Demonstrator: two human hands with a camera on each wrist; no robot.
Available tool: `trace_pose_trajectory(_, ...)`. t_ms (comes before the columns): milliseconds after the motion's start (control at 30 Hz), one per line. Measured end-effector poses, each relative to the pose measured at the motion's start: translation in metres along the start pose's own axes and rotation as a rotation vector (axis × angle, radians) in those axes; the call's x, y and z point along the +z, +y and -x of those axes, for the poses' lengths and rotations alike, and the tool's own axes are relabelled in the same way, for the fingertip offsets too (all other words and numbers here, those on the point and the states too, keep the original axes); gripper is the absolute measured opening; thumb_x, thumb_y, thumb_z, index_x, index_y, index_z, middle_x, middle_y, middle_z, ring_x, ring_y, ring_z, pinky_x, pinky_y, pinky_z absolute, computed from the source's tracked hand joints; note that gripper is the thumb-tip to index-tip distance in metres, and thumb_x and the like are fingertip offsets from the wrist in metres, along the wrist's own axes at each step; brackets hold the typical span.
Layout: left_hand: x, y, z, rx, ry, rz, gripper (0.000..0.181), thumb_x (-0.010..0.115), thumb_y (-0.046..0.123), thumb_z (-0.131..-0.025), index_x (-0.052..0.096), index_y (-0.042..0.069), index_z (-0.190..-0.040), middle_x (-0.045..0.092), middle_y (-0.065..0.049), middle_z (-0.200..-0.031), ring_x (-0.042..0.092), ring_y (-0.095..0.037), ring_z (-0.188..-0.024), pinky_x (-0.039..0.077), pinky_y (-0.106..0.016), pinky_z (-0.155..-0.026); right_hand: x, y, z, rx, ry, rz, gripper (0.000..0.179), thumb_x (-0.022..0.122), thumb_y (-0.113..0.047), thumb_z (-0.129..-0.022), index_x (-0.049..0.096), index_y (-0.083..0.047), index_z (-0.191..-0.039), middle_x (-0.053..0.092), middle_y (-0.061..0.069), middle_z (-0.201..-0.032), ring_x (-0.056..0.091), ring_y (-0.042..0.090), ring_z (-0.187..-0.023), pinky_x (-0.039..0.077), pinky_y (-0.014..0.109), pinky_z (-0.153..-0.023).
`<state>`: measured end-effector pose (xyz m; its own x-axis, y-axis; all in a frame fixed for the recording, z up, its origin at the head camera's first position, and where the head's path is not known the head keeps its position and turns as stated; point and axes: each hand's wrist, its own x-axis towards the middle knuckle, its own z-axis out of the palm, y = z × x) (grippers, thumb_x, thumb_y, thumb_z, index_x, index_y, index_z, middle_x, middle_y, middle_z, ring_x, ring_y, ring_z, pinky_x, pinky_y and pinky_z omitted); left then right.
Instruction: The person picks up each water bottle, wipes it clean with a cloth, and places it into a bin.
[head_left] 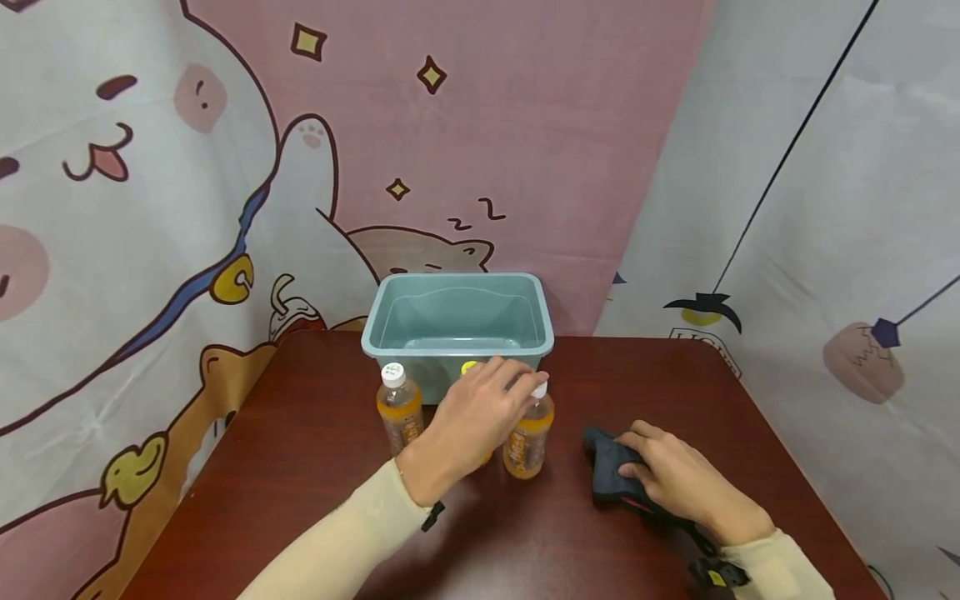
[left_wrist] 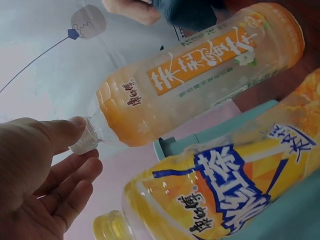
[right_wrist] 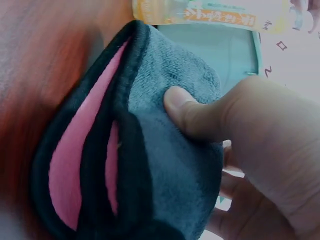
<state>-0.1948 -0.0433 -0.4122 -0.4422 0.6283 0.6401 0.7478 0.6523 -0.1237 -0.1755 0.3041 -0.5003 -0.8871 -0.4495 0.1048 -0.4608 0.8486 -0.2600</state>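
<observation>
The left hand pinches the cap of the right-hand white-capped bottle between thumb and fingers; the narrow cap probably suits such a grip, which leaves the label uncovered. The yellow-capped bottle is beside it and the other white-capped bottle farther left, all before the bin on the counter, presumably within easy reach. The right hand grips a folded grey cloth, thumb on one face, fingers behind, likely keeping its pink-lined layers together.
</observation>
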Motion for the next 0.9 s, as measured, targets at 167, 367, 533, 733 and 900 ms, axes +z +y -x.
trace_pose_trajectory(167, -0.003, 0.003, 0.004, -0.044, -0.020, 0.123, 0.037, 0.089, 0.020, -0.107, 0.079, 0.012, -0.142, 0.080, -0.003, -0.134, 0.078, -0.018, -0.121, 0.071, -0.027, -0.096, -0.008, -0.005, -0.001, -0.022, 0.102, -0.043, 0.031, 0.093, -0.020, -0.102, 0.083, -0.010, -0.129, 0.074, -0.007, -0.114, 0.063, 0.000, -0.090, 0.057, 0.025, -0.073)
trace_pose_trajectory(367, -0.005, 0.005, 0.008, -0.086, -0.022, 0.297, 0.036, 0.087, 0.015, -0.107, 0.078, 0.009, -0.141, 0.079, -0.005, -0.135, 0.080, -0.015, -0.122, 0.069, -0.025, -0.099, -0.017, -0.014, -0.002, -0.083, 0.222, -0.175, 0.027, 0.091, -0.014, -0.103, 0.083, -0.014, -0.129, 0.074, -0.011, -0.114, 0.063, -0.004, -0.092, 0.057, 0.024, -0.075)
trace_pose_trajectory(533, -0.008, 0.006, 0.013, -0.105, -0.026, 0.370, 0.037, 0.088, 0.012, -0.106, 0.078, 0.008, -0.141, 0.078, -0.007, -0.135, 0.082, -0.015, -0.117, 0.069, -0.023, -0.098, -0.021, -0.026, -0.003, -0.106, 0.286, -0.260, 0.041, 0.091, -0.011, -0.102, 0.079, -0.017, -0.141, 0.077, -0.011, -0.121, 0.066, -0.001, -0.097, 0.058, 0.023, -0.080)
trace_pose_trajectory(733, -0.007, 0.006, 0.013, -0.128, -0.030, 0.413, 0.039, 0.089, 0.012, -0.105, 0.078, 0.009, -0.143, 0.078, -0.007, -0.135, 0.083, -0.015, -0.118, 0.069, -0.024, -0.099, -0.029, -0.040, -0.008, -0.090, 0.313, -0.357, 0.055, 0.090, -0.012, -0.103, 0.073, -0.023, -0.154, 0.078, -0.009, -0.130, 0.068, 0.003, -0.104, 0.058, 0.019, -0.085)
trace_pose_trajectory(900, -0.005, 0.003, 0.012, -0.128, -0.025, 0.427, 0.039, 0.090, 0.013, -0.104, 0.078, 0.010, -0.142, 0.080, -0.006, -0.131, 0.084, -0.015, -0.113, 0.070, -0.023, -0.097, -0.034, -0.051, -0.014, -0.066, 0.317, -0.421, 0.053, 0.088, -0.014, -0.105, 0.072, -0.023, -0.155, 0.076, -0.010, -0.127, 0.068, 0.005, -0.102, 0.059, 0.020, -0.083)
